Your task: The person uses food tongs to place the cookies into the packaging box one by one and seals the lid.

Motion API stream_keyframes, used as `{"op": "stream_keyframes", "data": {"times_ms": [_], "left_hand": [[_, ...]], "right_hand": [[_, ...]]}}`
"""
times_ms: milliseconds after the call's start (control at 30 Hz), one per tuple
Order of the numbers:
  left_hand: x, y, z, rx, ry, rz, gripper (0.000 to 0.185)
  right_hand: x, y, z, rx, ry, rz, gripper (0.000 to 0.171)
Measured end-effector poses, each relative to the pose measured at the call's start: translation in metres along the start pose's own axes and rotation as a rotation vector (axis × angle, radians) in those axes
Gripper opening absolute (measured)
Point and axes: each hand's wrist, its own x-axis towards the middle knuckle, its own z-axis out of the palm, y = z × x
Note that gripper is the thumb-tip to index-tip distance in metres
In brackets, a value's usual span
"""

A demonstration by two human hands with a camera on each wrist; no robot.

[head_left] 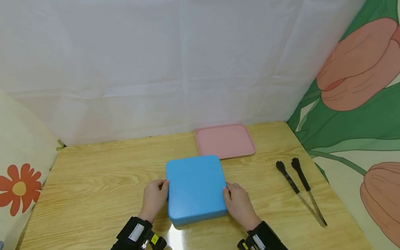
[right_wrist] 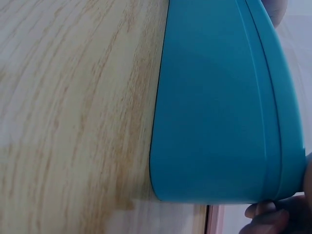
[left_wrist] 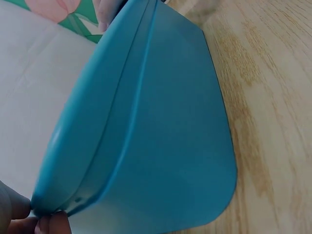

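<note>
The wooden table carries my blue lidded box, standing mid-table just before the pink tray. My left hand and right hand pinch its lid rim at opposite sides. Uneven pulling could tip the box or skid it into the black tongs.

One blue lidded box sits near the middle of the counter. One pink tray lies beyond it at the far edge. One pair of black-tipped tongs lies to the right. Two hands, left and right, are in view.
</note>
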Motion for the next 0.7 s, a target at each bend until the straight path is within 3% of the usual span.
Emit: {"op": "stream_keyframes", "data": {"times_ms": [233,467,700], "left_hand": [[-0.0008,-0.0040,0.0027,0.001,-0.012,-0.027,0.027],[-0.0023,-0.0041,0.0034,0.004,-0.011,0.004,0.026],[-0.0018,-0.0052,0.0055,0.015,-0.003,-0.012,0.025]], "right_hand": [[-0.0011,0.0004,0.0021,-0.026,0.006,0.002,0.033],[-0.0009,-0.0010,0.0023,-0.041,0.006,0.010,0.033],[-0.0015,-0.0007,0.0026,-0.048,-0.002,0.006,0.032]]}}
